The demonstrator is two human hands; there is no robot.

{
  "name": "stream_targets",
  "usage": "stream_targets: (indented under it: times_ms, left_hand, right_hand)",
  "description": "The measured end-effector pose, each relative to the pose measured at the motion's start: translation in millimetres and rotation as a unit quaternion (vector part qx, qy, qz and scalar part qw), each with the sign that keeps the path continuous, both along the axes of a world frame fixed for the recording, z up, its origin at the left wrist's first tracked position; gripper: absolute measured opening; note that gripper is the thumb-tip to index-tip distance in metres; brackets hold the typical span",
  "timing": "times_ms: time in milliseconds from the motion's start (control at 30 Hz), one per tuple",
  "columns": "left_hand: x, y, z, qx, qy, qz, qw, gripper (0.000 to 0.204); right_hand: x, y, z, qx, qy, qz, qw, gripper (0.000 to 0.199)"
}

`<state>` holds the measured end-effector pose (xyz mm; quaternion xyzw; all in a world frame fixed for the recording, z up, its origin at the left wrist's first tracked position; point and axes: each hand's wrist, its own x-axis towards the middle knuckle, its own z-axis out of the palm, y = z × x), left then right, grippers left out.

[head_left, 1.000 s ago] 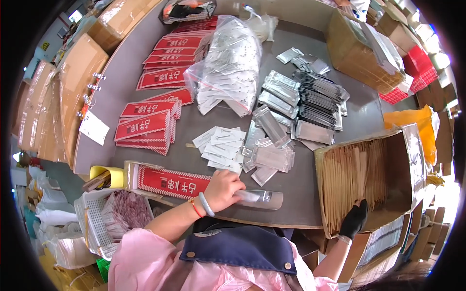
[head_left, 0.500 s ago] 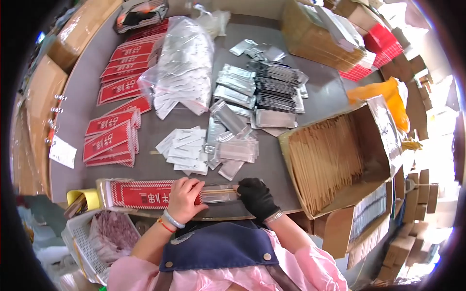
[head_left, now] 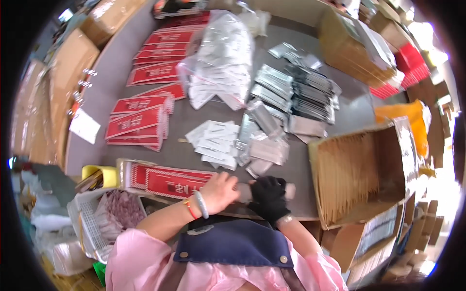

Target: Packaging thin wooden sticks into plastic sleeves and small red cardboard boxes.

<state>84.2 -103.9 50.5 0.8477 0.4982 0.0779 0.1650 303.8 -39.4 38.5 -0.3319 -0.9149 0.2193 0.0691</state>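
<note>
A long red printed packet point(head_left: 177, 183) lies along the table's near edge, its right end under my bare left hand point(head_left: 219, 193). The fingers of that hand are bent and closed on that end, with part of the grip hidden. My right hand point(head_left: 268, 198), in a black glove, is closed around a small pinkish-silver packet point(head_left: 290, 191), which sticks out on both sides of the fist. Its left part reaches close to my left fingertips. Both hands are slightly blurred. Just beyond them lie loose pinkish-silver packets point(head_left: 268, 150) and a pile of white paper packets point(head_left: 216, 140).
Red packets point(head_left: 138, 121) are stacked at the left, beside a clear bag of white packets point(head_left: 221, 58). Silver packets point(head_left: 272, 87) and dark-edged ones point(head_left: 313, 94) fill the middle back. An open carton point(head_left: 318, 218) with upright brown strips stands right; a white basket point(head_left: 87, 228) sits lower left.
The whole view has shifted, so the table sits further right. My gloved hand now grips a pinkish-silver packet; before, it was at the end of a clear sleeve with thin sticks.
</note>
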Motion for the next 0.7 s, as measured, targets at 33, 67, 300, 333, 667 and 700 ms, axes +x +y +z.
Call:
stream_targets:
  times_ms: [33,67,300,333,667,700]
  left_hand:
    - [-1.7,4.8,21.4,-0.009,0.010,-0.002,1.000,0.021]
    - [-13.2,4.9,40.0,-0.013,0.019,0.015,1.000,0.021]
    - [-127.7,22.8,41.0,0.217,0.182,0.271,0.920,0.036]
    - [-111.6,14.3,37.2,0.179,0.120,0.318,0.923,0.049]
    - [-27.0,-38.2,-45.8,0.072,-0.074,0.456,0.884,0.104]
    - [-26.7,-38.1,-45.2,0.069,-0.075,0.455,0.885,0.105]
  right_hand:
    - [0.7,2.2,4.8,0.014,0.021,-0.008,1.000,0.065]
    - [3.5,1.4,15.3,0.025,0.039,-0.018,0.999,0.064]
    - [21.0,15.8,40.5,0.040,0.044,-0.119,0.991,0.056]
    - [18.5,13.0,38.9,0.045,0.039,-0.102,0.993,0.056]
    - [2.5,6.7,38.1,0.043,-0.004,-0.039,0.998,0.056]
    - [2.3,6.9,38.6,0.043,-0.006,-0.038,0.998,0.056]
